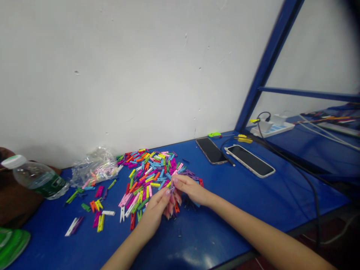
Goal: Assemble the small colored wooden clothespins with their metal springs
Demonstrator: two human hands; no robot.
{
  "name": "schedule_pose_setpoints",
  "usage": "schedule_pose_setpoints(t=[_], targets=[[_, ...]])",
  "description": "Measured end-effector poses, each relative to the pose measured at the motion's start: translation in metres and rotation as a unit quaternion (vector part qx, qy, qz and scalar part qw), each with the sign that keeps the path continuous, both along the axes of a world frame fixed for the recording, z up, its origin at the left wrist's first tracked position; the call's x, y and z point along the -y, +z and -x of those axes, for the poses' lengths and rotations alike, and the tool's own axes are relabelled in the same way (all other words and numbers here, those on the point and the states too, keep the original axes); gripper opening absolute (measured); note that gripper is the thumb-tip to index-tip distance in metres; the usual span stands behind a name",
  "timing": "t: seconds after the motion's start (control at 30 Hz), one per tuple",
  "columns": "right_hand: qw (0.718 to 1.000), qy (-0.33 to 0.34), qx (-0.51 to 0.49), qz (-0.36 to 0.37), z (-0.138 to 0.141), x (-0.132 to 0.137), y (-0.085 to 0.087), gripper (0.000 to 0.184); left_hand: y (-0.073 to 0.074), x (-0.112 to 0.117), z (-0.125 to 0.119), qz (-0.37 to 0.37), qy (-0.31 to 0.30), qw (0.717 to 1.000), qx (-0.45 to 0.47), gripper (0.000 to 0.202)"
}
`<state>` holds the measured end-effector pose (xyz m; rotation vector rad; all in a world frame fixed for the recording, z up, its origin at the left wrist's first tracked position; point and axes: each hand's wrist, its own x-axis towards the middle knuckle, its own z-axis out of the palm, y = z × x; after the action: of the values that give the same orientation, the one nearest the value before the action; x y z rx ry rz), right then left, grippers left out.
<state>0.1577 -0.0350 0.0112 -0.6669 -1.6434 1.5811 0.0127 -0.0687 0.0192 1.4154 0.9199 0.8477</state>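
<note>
My left hand [158, 207] and my right hand [189, 189] meet at the near edge of a heap of small coloured clothespins [152, 168]. Both are closed in a pinch, thumbs toward each other, on a small purple clothespin [172, 189]. My fingers cover most of it, so its exact state is hidden. The heap mixes pink, yellow, green, blue, orange, red and purple pieces. To the left of it lie scattered clothespins, among them a white one [108, 213] and a yellow one [100, 222].
A clear plastic bag [94, 165] with more clothespins lies by the wall, beside a water bottle [39, 178]. To the right are a dark phone [211, 150], a white-edged phone [250, 160], a black cable [306, 178] and a power strip [274, 129]. A green object [12, 243] stands at left.
</note>
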Motion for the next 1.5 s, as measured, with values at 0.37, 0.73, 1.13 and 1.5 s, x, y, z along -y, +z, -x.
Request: schedule_pose_setpoints(t=[0.37,0.73,1.13,1.5], targets=[[0.999,-0.027,0.026,-0.031,-0.001,0.0,0.001,0.038,-0.004,-0.004,0.001,0.016,0.015,1.0,-0.008,0.041],[0.991,-0.062,0.091,-0.077,-0.002,0.0,0.005,0.038,-0.001,-0.006,0.003,-0.005,0.034,0.998,-0.043,0.036],[0.979,-0.091,0.144,-0.108,0.0,0.0,0.008,0.038,-0.005,-0.009,0.005,0.047,0.033,0.998,-0.019,0.036],[0.994,-0.029,0.099,-0.048,0.004,0.003,0.008,0.042,-0.002,-0.006,0.001,0.148,-0.003,0.983,0.107,0.03]])
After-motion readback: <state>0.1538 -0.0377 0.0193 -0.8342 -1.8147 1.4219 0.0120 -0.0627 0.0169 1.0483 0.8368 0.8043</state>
